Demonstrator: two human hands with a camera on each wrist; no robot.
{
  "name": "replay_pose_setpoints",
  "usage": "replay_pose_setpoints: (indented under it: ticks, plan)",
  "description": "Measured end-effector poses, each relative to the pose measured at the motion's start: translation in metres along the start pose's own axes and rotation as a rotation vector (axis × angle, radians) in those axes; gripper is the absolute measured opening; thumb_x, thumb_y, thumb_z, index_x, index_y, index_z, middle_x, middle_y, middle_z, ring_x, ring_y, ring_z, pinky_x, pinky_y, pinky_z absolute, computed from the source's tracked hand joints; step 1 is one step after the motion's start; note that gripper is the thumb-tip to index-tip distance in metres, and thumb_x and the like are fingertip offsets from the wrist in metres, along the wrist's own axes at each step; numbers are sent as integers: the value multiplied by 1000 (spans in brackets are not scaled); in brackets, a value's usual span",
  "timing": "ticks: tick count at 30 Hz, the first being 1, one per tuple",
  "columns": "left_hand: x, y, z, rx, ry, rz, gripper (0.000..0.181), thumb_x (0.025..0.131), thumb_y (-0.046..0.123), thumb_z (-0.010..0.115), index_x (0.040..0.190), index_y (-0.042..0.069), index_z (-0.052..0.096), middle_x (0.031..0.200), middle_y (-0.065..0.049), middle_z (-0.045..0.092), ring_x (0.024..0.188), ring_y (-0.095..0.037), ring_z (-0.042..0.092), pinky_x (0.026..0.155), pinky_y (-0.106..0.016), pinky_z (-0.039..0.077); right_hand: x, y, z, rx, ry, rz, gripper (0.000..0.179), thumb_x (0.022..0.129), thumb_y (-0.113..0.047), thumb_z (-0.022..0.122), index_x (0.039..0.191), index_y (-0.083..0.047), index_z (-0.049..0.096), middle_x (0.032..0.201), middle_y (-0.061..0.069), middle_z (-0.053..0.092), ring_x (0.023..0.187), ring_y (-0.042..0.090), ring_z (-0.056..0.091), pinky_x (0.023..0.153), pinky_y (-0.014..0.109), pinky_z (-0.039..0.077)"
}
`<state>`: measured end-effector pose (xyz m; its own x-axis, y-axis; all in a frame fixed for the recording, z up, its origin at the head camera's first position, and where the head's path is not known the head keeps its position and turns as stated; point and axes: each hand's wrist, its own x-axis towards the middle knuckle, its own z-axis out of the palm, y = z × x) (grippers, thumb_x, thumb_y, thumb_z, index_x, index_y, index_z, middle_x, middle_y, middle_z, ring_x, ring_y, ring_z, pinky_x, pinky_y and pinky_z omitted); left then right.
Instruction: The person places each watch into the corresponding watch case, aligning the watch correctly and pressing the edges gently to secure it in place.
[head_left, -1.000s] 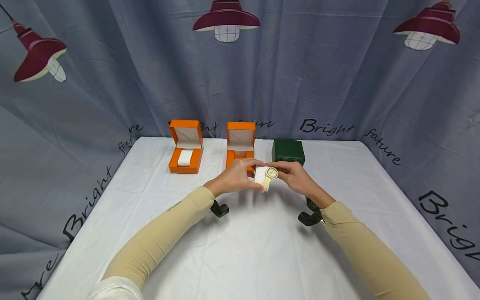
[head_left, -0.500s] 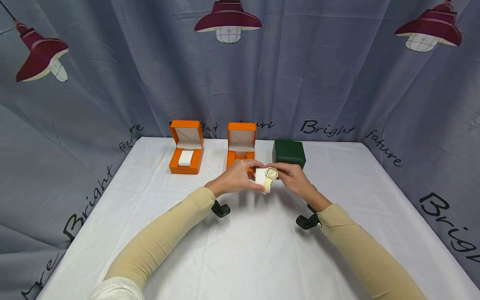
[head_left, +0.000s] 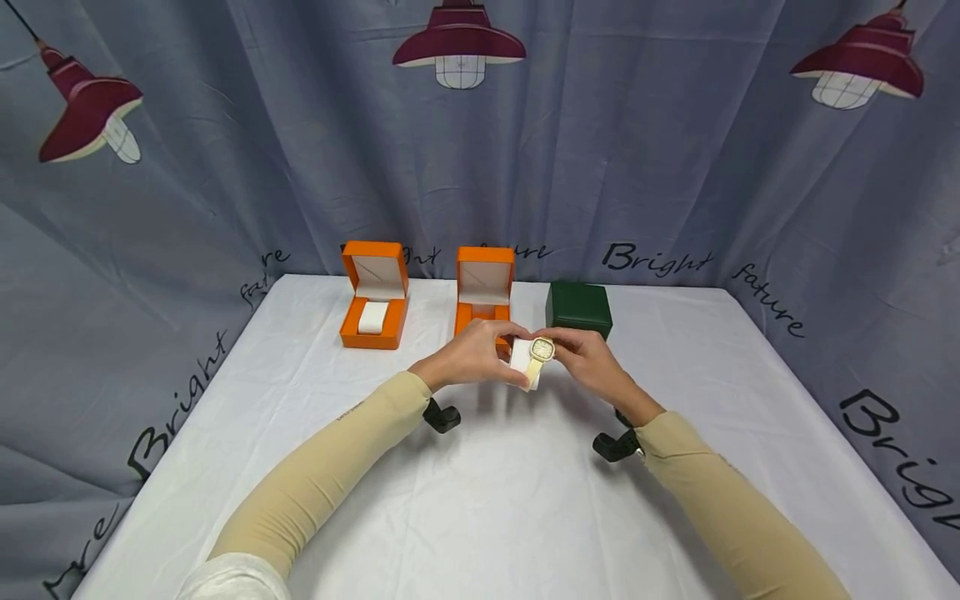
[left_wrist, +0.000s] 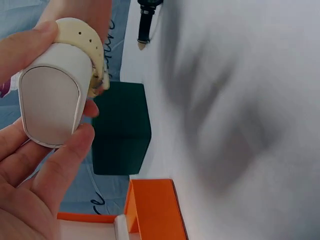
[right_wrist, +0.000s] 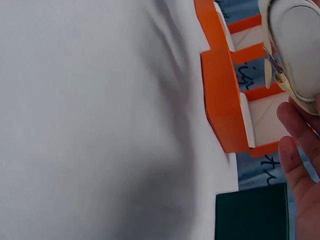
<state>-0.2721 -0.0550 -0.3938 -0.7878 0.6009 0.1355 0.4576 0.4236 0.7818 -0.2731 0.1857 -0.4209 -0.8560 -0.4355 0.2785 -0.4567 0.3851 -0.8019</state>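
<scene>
Cream watch (head_left: 542, 349) on white cushion (head_left: 520, 353), held above the bench (head_left: 495, 500)

Left hand (head_left: 476, 354): grasping. Thumb and fingers are closed about the cushion, with its flat end plainly seen in the left wrist view. Right hand (head_left: 592, 367): grasping. Its fingertips pinch the watch at the side away from the left hand. The watch sits between the two hands, its dial up and its strap curved round the cushion. Strap holes and a metal buckle are visible; whether the buckle is fastened cannot be determined.

Three boxes stand in a row along the far side of the bench. Left orange box (head_left: 369, 342): lid raised, second cushion (head_left: 372, 317) seated inside. Middle orange box (head_left: 485, 252): lid raised, lower part partly hidden behind the left hand. Green box (head_left: 579, 307): closed, just beyond the right hand.

Beige sleeves (head_left: 322, 467) cover both forearms, and black devices (head_left: 442, 417) are worn at the wrists. Blue-grey curtain (head_left: 315, 125), printed with dark red lamps and black lettering, hangs behind the bench.
</scene>
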Motion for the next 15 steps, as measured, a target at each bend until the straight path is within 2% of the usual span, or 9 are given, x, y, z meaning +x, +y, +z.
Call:
replay_pose_setpoints:
  ticks: [3, 7, 10, 15]
  plan:
    - [0, 2, 0, 2, 1, -2, 68, 69, 36, 93, 128, 15, 66, 111, 3, 67, 101, -20, 63, 81, -22, 56, 1, 1, 2, 43, 44, 43, 27, 99, 0, 59, 125, 4, 64, 119, 22, 69, 94, 8, 66, 80, 22, 56]
    - [0, 3, -1, 15, 5, 8, 68, 70, 34, 93, 128, 15, 66, 112, 4, 66, 101, -16, 61, 83, -21, 56, 1, 0, 3, 41, 141, 109, 16, 96, -4, 66, 111, 3, 66, 106, 19, 71, 85, 23, 69, 74, 30, 59]
    - [1, 3, 0, 14, 10, 15, 68, 70, 33, 93, 129, 14, 66, 115, 3, 66, 102, -16, 61, 83, -20, 56, 1, -1, 2, 39, 165, 136, 11, 95, -7, 69, 102, 1, 69, 100, 17, 71, 81, 29, 68, 73, 37, 60]
    - [1, 2, 2, -20, 16, 0, 70, 71, 33, 93, 131, 13, 64, 120, 1, 65, 105, -17, 61, 85, -21, 56, 1, -5, 2, 151, 148, 169, 19, 96, -8, 67, 109, 5, 71, 104, 21, 72, 80, 17, 72, 78, 38, 62]
